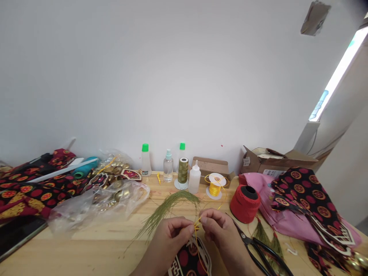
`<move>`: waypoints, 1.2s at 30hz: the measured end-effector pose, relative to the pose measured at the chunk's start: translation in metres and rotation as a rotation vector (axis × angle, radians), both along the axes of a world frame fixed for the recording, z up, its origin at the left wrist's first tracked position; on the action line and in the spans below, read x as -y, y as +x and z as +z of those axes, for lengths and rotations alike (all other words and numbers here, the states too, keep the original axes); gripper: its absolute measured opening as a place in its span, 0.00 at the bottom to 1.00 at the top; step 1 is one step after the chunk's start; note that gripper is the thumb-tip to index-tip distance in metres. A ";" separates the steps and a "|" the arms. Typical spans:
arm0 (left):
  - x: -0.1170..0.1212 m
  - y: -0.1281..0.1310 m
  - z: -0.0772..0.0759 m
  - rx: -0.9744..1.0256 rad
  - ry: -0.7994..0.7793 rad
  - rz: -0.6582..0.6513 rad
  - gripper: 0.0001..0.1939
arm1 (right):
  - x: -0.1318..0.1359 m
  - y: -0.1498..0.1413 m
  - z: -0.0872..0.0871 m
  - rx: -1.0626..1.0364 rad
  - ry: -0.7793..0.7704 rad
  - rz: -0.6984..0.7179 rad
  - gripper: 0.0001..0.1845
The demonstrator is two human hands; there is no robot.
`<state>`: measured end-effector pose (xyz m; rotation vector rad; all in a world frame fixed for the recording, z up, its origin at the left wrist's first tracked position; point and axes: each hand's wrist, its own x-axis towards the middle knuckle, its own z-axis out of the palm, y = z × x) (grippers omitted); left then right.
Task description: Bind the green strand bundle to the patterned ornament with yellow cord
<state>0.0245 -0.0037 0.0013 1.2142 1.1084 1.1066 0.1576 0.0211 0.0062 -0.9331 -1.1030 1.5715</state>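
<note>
Close together at the front of the table, my left hand (178, 232) and my right hand (216, 227) both pinch a thin yellow cord (197, 227), which is looped or knotted between the fingertips. One strand of it trails down over a dark patterned fabric piece (188, 260) with a pale cut-out border, lying below my hands. Just behind, a bundle of olive-green tassel threads (169, 205) arcs to the left, its end close to the cord. Whether the threads are tied into the cord I cannot tell. Black-handled scissors (255, 245) lie right of my right hand.
Behind my hands stand a yellow cord spool (215, 188), a white squeeze bottle (194, 179), an olive thread spool (183, 171) and a spray bottle (168, 166). A red thread cone (245, 204) is at right, near green tassels (268, 239). Plastic bags with brass bells (117, 191) lie left.
</note>
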 end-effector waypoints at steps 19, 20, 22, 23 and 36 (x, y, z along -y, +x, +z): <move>0.001 -0.004 0.000 0.010 0.020 0.001 0.12 | -0.004 0.009 0.000 0.418 0.604 0.070 0.07; 0.001 -0.004 0.000 -0.007 0.028 -0.003 0.12 | -0.004 0.009 0.000 0.424 0.602 0.076 0.07; 0.001 -0.004 0.000 -0.042 0.039 -0.007 0.12 | -0.005 0.009 -0.001 0.437 0.583 0.092 0.07; 0.001 -0.004 0.001 -0.059 0.047 -0.010 0.12 | -0.005 0.010 -0.001 0.444 0.571 0.101 0.08; 0.002 -0.004 0.000 -0.163 0.067 -0.061 0.13 | -0.003 0.010 0.000 0.436 0.555 0.112 0.06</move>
